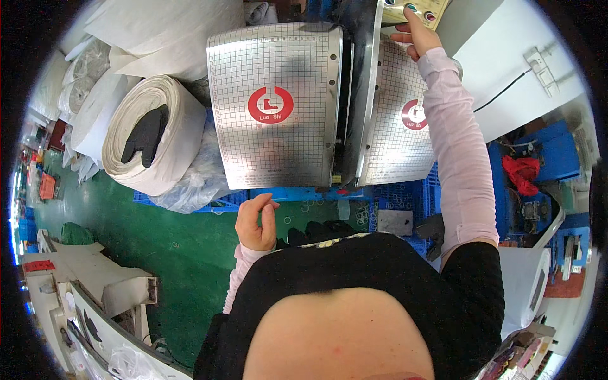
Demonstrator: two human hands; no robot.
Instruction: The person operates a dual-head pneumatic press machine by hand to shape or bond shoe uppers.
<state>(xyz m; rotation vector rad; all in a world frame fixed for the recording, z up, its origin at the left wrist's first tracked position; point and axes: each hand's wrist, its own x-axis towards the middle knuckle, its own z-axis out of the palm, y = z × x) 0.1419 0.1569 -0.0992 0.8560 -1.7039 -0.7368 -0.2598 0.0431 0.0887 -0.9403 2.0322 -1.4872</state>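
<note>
Yellow panel (423, 9) sits at the right hand (422, 38).

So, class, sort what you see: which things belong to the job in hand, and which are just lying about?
Seemingly part of the job: button panel, under the right hand; left metal plate; right metal plate.

Probably just lying about: red cloth; orange basket; crumpled plastic.
</note>
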